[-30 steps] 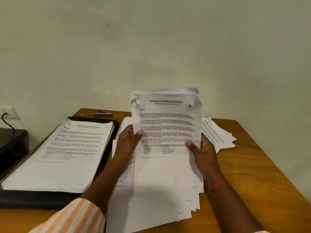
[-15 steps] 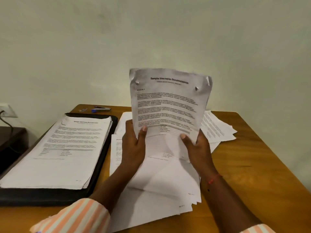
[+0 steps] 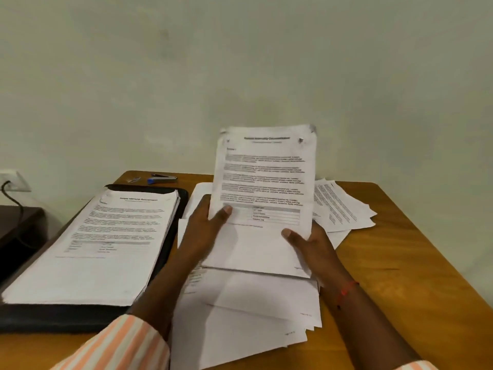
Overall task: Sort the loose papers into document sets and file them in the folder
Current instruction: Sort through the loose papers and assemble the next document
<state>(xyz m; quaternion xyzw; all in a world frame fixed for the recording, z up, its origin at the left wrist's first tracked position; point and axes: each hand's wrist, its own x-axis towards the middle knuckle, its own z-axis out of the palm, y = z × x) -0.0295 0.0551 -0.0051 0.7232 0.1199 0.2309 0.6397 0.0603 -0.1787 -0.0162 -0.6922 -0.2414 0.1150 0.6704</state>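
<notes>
Hands-wise: left hand (image 3: 205,231) and right hand (image 3: 310,243) both pinching one document set (image 3: 262,198) upright, just right of the folder (image 3: 170,252), probably to check its pages before filing.

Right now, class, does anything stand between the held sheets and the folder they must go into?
Nothing visible does. The left hand and right hand hold the sheets raised above the loose papers; the folder lies open to their left, topped only by the filed stack.

Room at right of table (image 3: 405,276) — papers (image 3: 240,316), folder (image 3: 66,317) crowd the rest.
</notes>
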